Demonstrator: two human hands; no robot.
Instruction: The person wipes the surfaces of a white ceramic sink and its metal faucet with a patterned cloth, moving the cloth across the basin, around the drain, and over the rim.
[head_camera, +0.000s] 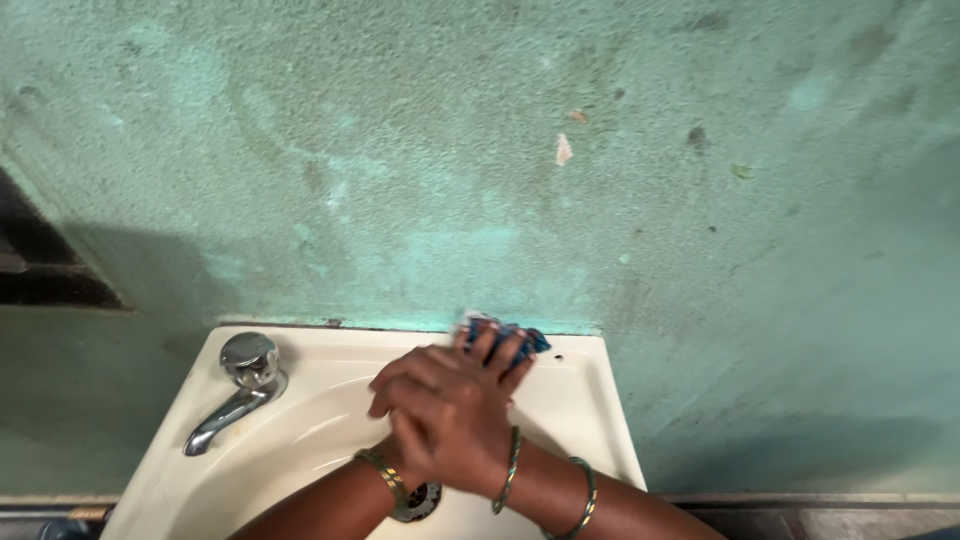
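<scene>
Hands overlap above the sink (590, 400): right hand (455, 425) covers left hand (500, 352), its grip pinching a blue cloth (525, 337).

Sink (590, 400): glossy, smooth ceramic, probably. Tap (240, 385): shiny chromed metal. Wall (500, 150): rough, matt plaster, blotchy green. Bangles (511, 470): polished metal.

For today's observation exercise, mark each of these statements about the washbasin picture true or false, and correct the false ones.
1. The tap stands at the basin's left rear corner. True.
2. The wall behind the basin is red brick. False: it is rough green plaster.
3. The right hand lies over the left hand above the basin. True.
4. Both wrists are bare. False: bangles circle them.
5. A blue object sits on the rear rim, by the fingers. True.
</scene>
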